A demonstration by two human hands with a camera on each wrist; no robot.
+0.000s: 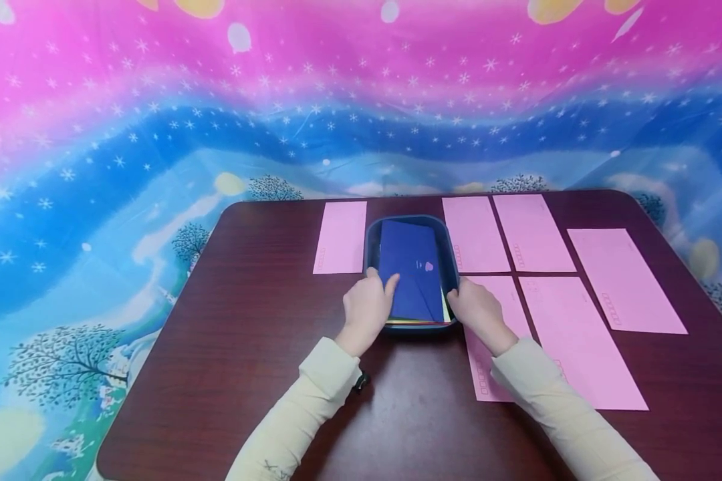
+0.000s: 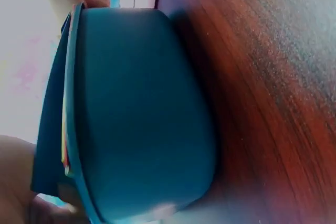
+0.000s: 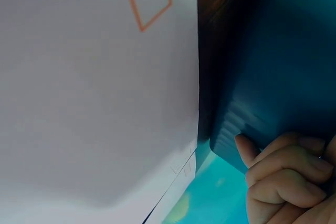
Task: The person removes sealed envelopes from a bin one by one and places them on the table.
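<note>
A dark teal plastic bin [image 1: 450, 260] stands near the middle of the table. On top of the stack inside lies a dark blue envelope [image 1: 410, 274] with a small pink mark, and yellow and red paper edges show beneath it. My left hand [image 1: 366, 307] grips the bin's near left side, thumb over the rim. At the near right side, my right hand [image 1: 481, 310] holds the rim; the right wrist view shows its curled fingers [image 3: 283, 182] against the bin. In the left wrist view, the bin's smooth outer wall [image 2: 142, 108] is close to the tabletop.
One pink envelope [image 1: 340, 237] lies left of the bin on the brown table [image 1: 241, 300]. Several more lie to its right, including a far one [image 1: 475, 234] and an outer one [image 1: 628, 280]. A right-side envelope [image 1: 502, 307] runs under my right forearm. A colourful printed cloth [image 1: 361, 100] hangs behind.
</note>
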